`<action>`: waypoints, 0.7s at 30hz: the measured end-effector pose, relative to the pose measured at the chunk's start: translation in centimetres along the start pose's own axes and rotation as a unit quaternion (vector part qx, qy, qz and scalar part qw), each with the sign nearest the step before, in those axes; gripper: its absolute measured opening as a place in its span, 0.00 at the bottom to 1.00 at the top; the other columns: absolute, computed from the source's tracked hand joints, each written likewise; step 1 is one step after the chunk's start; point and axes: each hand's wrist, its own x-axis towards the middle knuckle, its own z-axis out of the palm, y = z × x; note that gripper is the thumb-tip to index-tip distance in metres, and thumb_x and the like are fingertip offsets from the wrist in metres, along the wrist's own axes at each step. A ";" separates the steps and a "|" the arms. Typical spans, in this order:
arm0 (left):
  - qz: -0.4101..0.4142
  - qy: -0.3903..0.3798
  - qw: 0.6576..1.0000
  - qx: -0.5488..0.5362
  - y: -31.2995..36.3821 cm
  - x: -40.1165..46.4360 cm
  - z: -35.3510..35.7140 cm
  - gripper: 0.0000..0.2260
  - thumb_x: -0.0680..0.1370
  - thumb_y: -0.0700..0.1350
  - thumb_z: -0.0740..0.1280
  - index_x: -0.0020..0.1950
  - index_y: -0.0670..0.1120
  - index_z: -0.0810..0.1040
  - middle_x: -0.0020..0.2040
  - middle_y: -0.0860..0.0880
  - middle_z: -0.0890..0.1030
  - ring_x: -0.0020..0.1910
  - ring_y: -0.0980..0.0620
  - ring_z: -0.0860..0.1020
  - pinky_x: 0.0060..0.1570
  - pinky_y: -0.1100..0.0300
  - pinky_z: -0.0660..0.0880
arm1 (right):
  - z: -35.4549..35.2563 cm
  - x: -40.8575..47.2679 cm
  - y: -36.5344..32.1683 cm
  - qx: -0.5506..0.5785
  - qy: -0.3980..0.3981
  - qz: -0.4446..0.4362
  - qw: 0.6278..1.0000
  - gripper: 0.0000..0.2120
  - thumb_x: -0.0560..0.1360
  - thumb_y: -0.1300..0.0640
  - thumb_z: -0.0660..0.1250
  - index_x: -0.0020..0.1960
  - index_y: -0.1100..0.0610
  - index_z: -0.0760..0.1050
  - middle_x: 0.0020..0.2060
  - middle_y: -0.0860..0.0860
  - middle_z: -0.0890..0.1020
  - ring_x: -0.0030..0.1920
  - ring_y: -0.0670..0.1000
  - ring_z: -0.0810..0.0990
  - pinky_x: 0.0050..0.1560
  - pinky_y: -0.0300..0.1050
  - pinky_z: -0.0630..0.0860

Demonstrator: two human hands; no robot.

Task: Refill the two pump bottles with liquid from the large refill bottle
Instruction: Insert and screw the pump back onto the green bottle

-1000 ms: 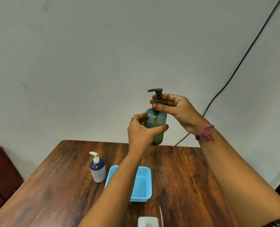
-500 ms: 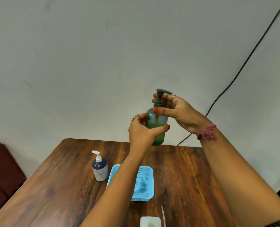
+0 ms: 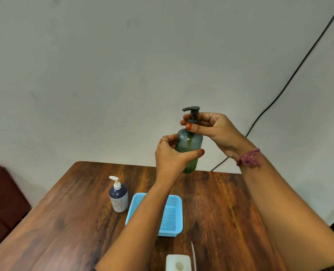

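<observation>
Single view, head-worn wide-angle camera. Faces forward and slightly down across a wooden table [image 3: 221,202] toward a plain wall [image 3: 123,65]. Close range: forearms fill the lower frame. Table's far edge central; straight lines bow near the borders.

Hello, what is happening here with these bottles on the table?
A person holds a green pump bottle up above the wooden table. The left hand grips its body and the right hand pinches the collar of the dark pump, apparently to unscrew it. A second, dark pump bottle stands on the table beside a blue basket. The top of a white container shows at the near edge.
</observation>
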 end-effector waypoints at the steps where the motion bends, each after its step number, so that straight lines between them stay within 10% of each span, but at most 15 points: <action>1: -0.001 0.005 1.000 -0.002 0.0 0.0 0.1 0.35 0.61 0.50 0.82 0.63 0.49 0.70 0.58 0.52 0.75 0.55 0.55 0.75 0.47 0.68 0.74 | 0.4 0.0 0.1 -0.008 0.041 -0.002 0.999 0.13 0.69 0.63 0.73 0.54 0.59 0.80 0.49 0.54 0.85 0.52 0.49 0.83 0.56 0.45 0.79; 8: 0.002 0.020 1.000 0.006 -0.1 0.0 0.3 0.34 0.60 0.50 0.82 0.62 0.49 0.70 0.57 0.53 0.75 0.54 0.56 0.75 0.45 0.71 0.72 | 2.4 -0.2 1.4 0.000 0.187 -0.011 0.982 0.23 0.60 0.54 0.80 0.53 0.59 0.80 0.47 0.51 0.85 0.50 0.49 0.83 0.53 0.46 0.80; 14: -0.012 -0.012 1.000 0.001 -0.5 -0.1 -0.2 0.35 0.61 0.49 0.82 0.64 0.48 0.70 0.56 0.54 0.74 0.55 0.54 0.75 0.48 0.67 0.74 | -0.3 -0.3 0.7 0.009 0.001 0.030 1.000 0.20 0.69 0.59 0.72 0.60 0.59 0.76 0.54 0.53 0.83 0.56 0.49 0.81 0.59 0.44 0.76; 21: -0.020 -0.027 0.999 -0.003 -0.8 -0.4 0.2 0.33 0.61 0.50 0.82 0.59 0.51 0.69 0.55 0.54 0.75 0.54 0.55 0.75 0.48 0.67 0.75 | 0.1 -1.3 1.5 -0.011 0.013 -0.006 1.000 0.13 0.73 0.62 0.69 0.58 0.58 0.78 0.52 0.54 0.84 0.55 0.49 0.82 0.58 0.43 0.77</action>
